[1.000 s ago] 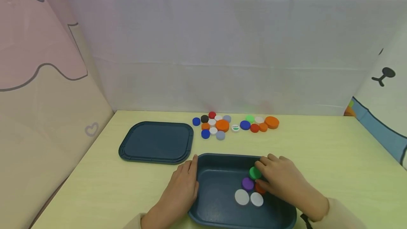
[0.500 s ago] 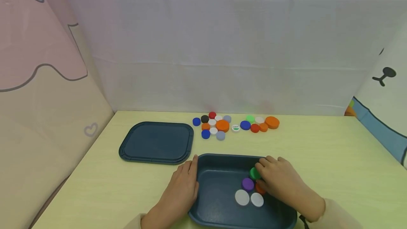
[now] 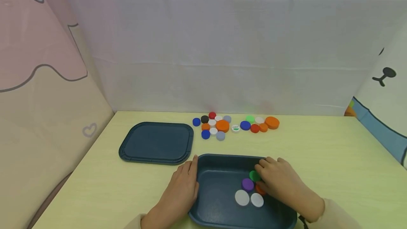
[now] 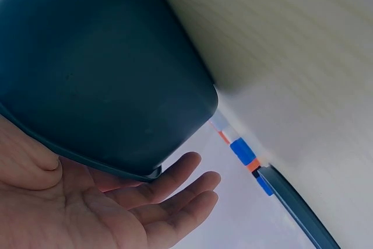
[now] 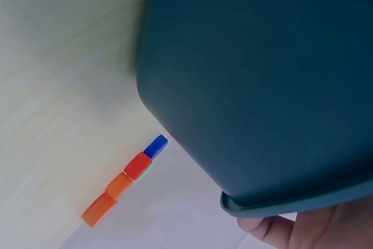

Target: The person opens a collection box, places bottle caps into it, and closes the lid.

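At the tray (image 3: 216, 190), our left hand (image 3: 182, 186) lies loosely straight; we can't tell what our right hand (image 3: 283, 179) grips; bumps might scatter caps (image 3: 247, 185).

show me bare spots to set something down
Bare table lies right of the right hand, left of the left hand nearer than the flat tray, and between the far caps and the deep tray, which is bare in its left half. Crowded: the far caps and the deep tray's right side.
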The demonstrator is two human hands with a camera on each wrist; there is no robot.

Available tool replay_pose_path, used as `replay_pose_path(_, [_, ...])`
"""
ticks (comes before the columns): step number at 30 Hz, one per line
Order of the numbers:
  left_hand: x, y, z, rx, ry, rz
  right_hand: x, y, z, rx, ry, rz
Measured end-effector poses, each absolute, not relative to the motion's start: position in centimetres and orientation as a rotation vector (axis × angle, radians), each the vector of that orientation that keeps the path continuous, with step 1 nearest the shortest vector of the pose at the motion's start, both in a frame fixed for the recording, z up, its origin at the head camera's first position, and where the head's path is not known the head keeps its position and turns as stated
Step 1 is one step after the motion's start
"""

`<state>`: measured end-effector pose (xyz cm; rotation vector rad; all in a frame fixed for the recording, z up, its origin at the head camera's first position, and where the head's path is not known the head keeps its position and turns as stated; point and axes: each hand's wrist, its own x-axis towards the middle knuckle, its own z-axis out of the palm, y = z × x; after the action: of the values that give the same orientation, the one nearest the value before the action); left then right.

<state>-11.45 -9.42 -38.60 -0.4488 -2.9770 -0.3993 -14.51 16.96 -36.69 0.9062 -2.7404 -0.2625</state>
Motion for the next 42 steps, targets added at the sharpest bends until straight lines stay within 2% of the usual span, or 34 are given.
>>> replay_pose_path(12, [-11.5,-9.4,-38.7,-0.437,-2.979,-0.406,-14.5,17.3,-35.6,0.932,-2.586,-0.167])
replay_pose_path(24, [-11.5,-9.4,-38.5,-0.435,-2.978,-0.404,-16.0,18.3,-34.7,0.942,-2.473,-0.136])
replay_pose_path(42, [-11.5,-9.3,-38.5,-0.427,-2.994,-0.410,-20.8,20.5,-34.6,0.808,-2.598,-0.042])
